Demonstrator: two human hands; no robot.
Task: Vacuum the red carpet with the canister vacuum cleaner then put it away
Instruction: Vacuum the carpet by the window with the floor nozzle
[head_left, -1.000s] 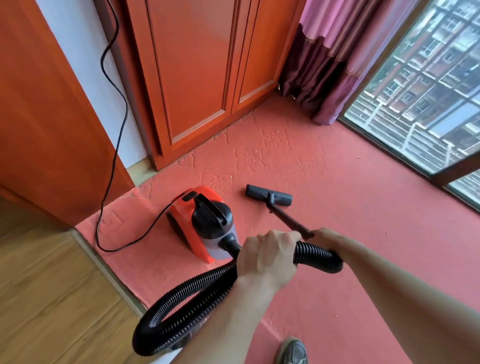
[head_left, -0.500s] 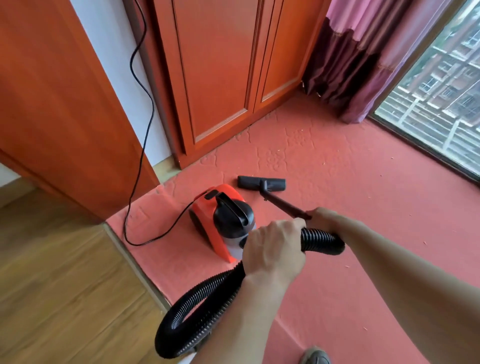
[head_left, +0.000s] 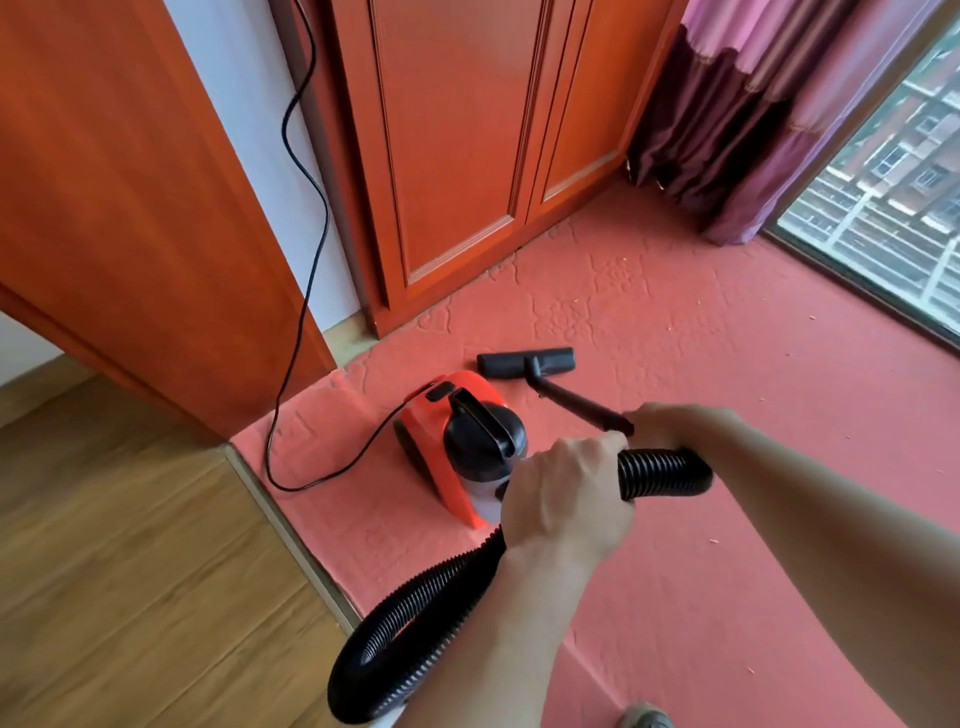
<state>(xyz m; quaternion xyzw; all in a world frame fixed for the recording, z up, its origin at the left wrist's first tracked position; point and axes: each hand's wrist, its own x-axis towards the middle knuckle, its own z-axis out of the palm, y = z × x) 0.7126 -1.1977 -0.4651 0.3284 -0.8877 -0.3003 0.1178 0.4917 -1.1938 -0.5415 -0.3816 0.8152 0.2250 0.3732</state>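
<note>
Left hand (head_left: 566, 499) fisted tight round hose (head_left: 665, 470), likely to lift slack. Right hand (head_left: 670, 423) curls round wand (head_left: 571, 400) top to steer. Nozzle (head_left: 524, 361) flat on carpet (head_left: 727, 389), just beside vacuum (head_left: 441, 447). Cord (head_left: 306, 208) runs up the wall.

I stand in a room at home: red carpet (head_left: 727, 389) meets wood floor (head_left: 130, 545), with orange wardrobe doors (head_left: 457, 145), purple curtains (head_left: 753, 104) and a window (head_left: 883, 197) facing apartment blocks.
</note>
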